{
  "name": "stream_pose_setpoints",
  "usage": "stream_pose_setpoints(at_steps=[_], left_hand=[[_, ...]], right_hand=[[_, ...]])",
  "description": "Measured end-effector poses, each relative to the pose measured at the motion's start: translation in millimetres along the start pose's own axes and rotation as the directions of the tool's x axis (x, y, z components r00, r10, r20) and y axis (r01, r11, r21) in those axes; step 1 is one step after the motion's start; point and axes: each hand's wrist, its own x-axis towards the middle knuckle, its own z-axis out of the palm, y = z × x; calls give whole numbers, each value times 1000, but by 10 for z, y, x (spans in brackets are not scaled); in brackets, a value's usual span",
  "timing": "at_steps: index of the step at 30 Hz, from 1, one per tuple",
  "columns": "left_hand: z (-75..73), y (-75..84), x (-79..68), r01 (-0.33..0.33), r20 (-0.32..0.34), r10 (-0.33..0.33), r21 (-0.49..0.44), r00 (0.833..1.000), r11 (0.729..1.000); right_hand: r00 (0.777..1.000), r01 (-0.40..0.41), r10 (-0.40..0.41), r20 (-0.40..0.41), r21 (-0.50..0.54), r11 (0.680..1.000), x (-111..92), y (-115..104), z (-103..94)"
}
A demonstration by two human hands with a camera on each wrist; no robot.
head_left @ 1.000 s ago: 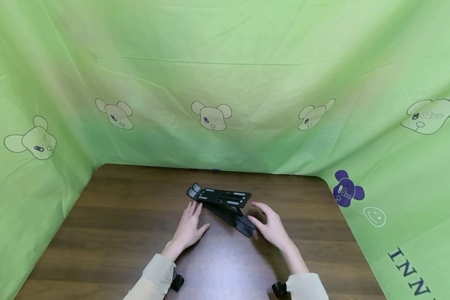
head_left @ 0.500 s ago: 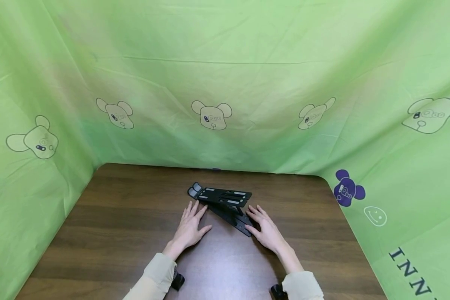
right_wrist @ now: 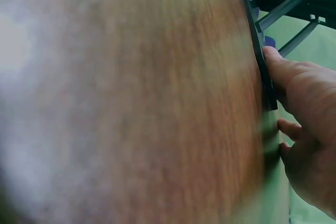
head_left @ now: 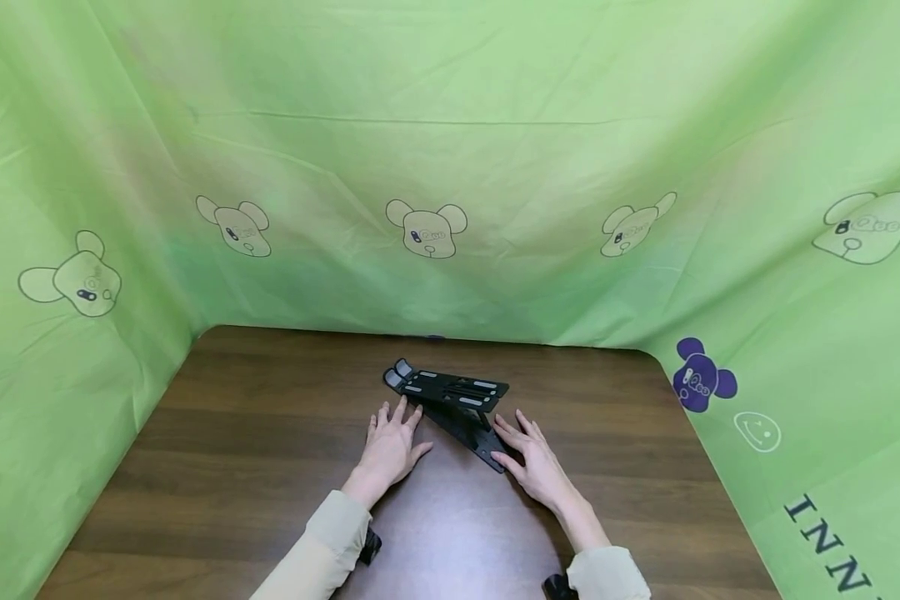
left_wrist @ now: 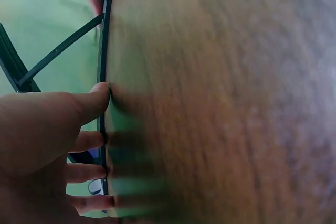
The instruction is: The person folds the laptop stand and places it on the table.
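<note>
A black folding laptop stand (head_left: 457,389) with pale pads stands on the table, its top plate raised at a slant over a long base (head_left: 461,429). My left hand (head_left: 390,450) lies with fingers spread and fairly straight, fingertips at the stand's front left edge; its thumb points right, apart from the stand in the head view. At the base's right end is my right hand (head_left: 536,467), thumb on the near corner and index finger on the far side, pinching it. Supporting struts (right_wrist: 286,9) show in the right wrist view. Some right fingers are partly hidden there.
The brown wooden table (head_left: 255,467) reaches to a green curtain (head_left: 435,167) printed with bear heads, which hangs at the back and both sides. A dark wrist camera (head_left: 371,546) sits at the left sleeve, another wrist camera (head_left: 558,586) at the right.
My right hand has come in from the right onto the base's end. The left hand has shifted slightly right and forward along the front edge. The head view has shifted slightly.
</note>
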Motion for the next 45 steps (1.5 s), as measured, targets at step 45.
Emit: stream_pose_setpoints(at_steps=[45], left_hand=[[98,233,160,33,-84,-22,139,996,990]], right_hand=[[997,70,-68,30,-59,996,-79,-111,75]])
